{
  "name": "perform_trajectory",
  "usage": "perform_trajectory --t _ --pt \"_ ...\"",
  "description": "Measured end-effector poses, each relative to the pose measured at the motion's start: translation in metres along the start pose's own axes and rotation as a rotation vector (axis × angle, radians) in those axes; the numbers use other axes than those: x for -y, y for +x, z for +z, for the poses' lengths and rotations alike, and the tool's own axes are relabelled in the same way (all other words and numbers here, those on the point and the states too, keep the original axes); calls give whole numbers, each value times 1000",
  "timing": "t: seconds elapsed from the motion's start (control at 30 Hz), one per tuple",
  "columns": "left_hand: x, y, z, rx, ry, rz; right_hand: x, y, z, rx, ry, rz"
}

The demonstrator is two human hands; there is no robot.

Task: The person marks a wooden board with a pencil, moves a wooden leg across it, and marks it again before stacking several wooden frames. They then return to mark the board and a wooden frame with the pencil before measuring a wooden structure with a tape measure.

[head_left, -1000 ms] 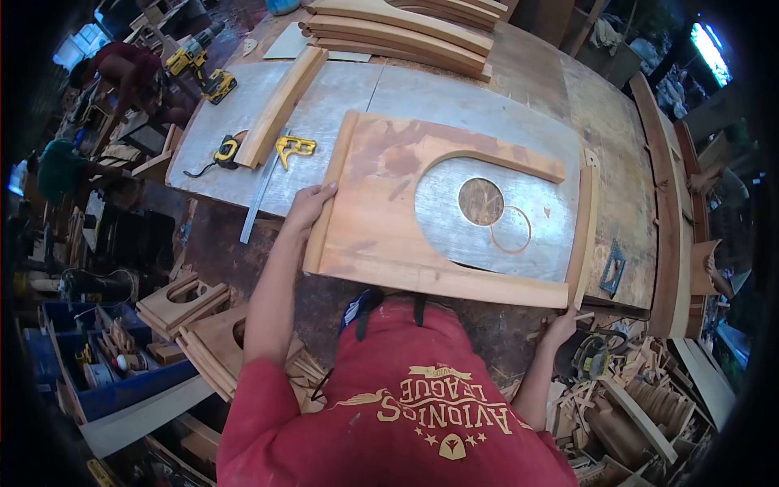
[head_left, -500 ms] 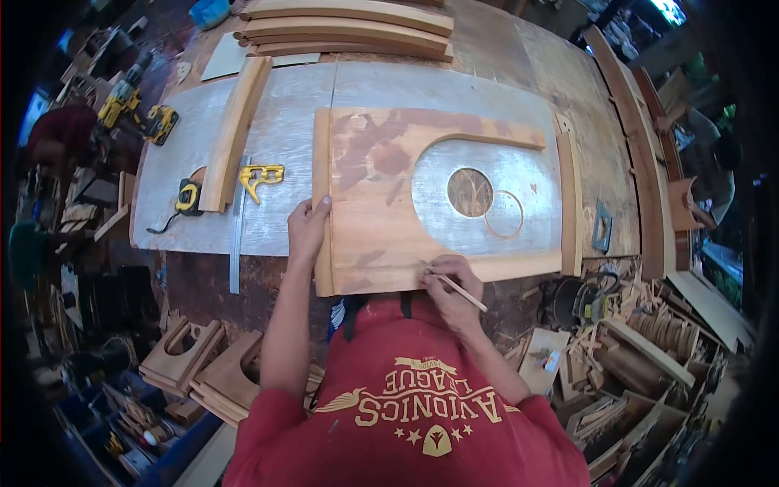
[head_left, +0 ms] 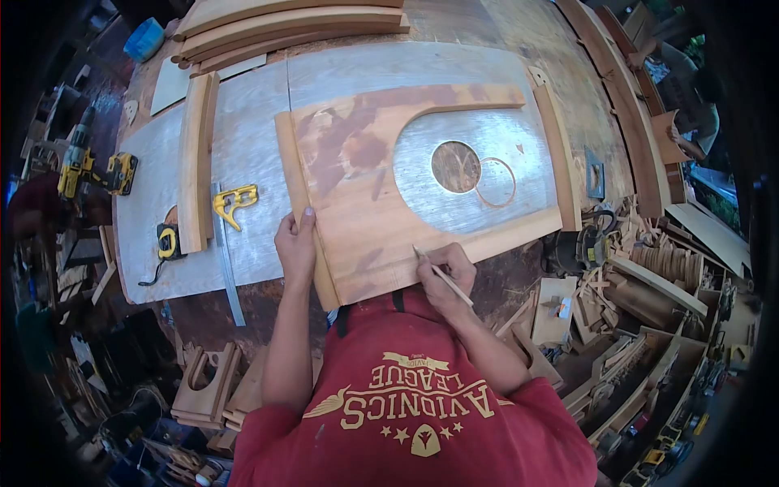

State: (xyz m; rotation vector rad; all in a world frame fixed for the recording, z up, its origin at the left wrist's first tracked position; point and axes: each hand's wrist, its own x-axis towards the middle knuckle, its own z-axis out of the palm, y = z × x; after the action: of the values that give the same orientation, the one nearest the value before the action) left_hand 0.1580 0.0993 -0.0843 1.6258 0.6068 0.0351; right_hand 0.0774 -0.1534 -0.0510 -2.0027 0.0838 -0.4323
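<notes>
A flat wooden panel (head_left: 349, 211) with a large U-shaped cutout lies in front of me, its near edge close to my body. Along its left end runs a narrow wooden strip (head_left: 294, 166). My left hand (head_left: 295, 247) grips this strip at the edge, thumb on top; its other fingers are partly hidden. In my right hand (head_left: 450, 276) is a pencil (head_left: 457, 290), pinched with its tip at the panel's surface below the cutout. Another wooden strip (head_left: 558, 154) lies at the panel's right end.
A yellow-handled combination square (head_left: 235, 203), a tape measure (head_left: 168, 242) and a wooden piece (head_left: 195, 162) lie to the left on the metal sheet (head_left: 251, 105). Curved wooden parts (head_left: 292, 28) are stacked behind. Drills (head_left: 77, 174) stand far left. Another person (head_left: 690, 105) is far right.
My view has shifted and turned, so the bench and panel appear tilted. The pencil tip sits slightly higher on the panel. Both hands keep their hold.
</notes>
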Motion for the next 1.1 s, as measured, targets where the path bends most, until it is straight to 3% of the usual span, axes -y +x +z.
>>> perform_trajectory --t 0.23,0.33,0.43,0.47,0.57,0.7,0.87,1.1 --pt "-8 -3 1 10 -17 1 5 -1 5 89 -21 -169" --pt "-8 -3 1 13 -2 12 2 -4 3 19 -32 -38" --pt "-8 -3 0 5 52 65 14 -1 4 149 -30 -150" --pt "-8 -2 0 6 37 62 17 -2 5 191 40 -14" --pt "-1 -2 0 1 -13 48 -3 20 20 -7 131 46" --pt "-2 -4 1 6 -61 47 16 92 46 -92 15 33" --pt "-4 -4 -1 -8 6 50 11 162 114 -108 224 172" --pt "0 -1 -4 21 18 50 14 206 150 -208 151 135"
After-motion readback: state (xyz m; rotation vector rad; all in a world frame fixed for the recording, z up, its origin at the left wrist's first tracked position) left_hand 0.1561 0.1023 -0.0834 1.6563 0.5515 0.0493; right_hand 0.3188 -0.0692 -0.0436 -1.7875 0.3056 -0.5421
